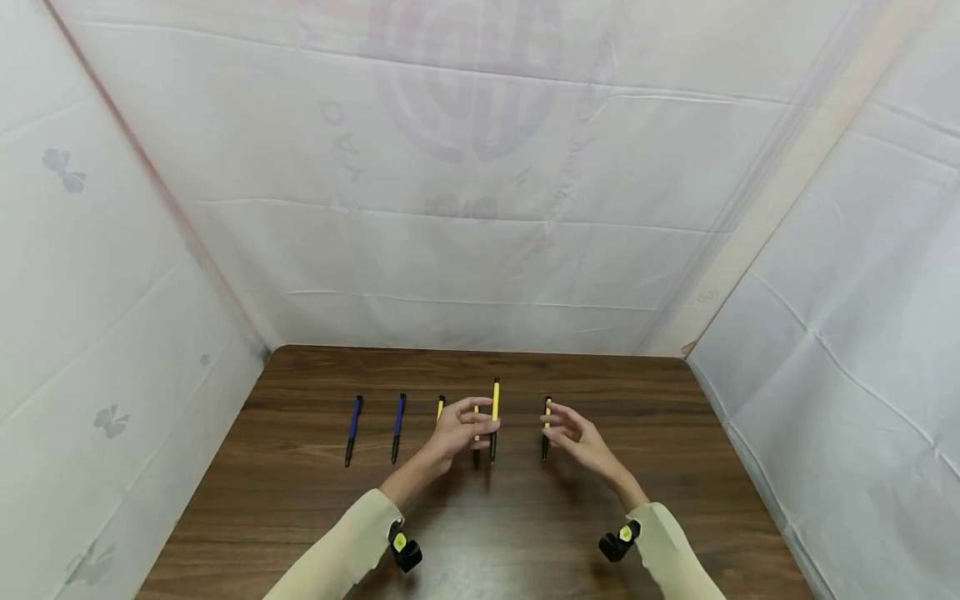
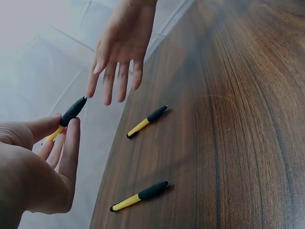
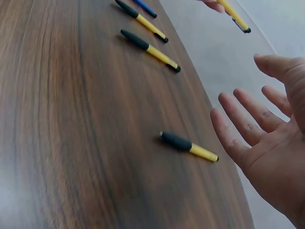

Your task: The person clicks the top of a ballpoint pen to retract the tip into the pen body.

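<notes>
Left of frame centre: two blue pens [image 1: 353, 429] lie parallel on the desk [image 1: 300, 500], untouched. Centre: my left hand [image 1: 459, 432] pinches a yellow pen [image 1: 494, 417] betw. thumb and fingers, lifted off the desk, tip toward me. Right of centre: my right hand [image 1: 577, 437] hovers spread, holding nothing, over another yellow pen [image 1: 547, 427] lying flat.

Two blue pens [image 1: 353, 429] [image 1: 398, 427] and four yellow pens [image 1: 440, 409] [image 1: 476, 446] [image 1: 494, 417] [image 1: 547, 427] with black ends.
</notes>
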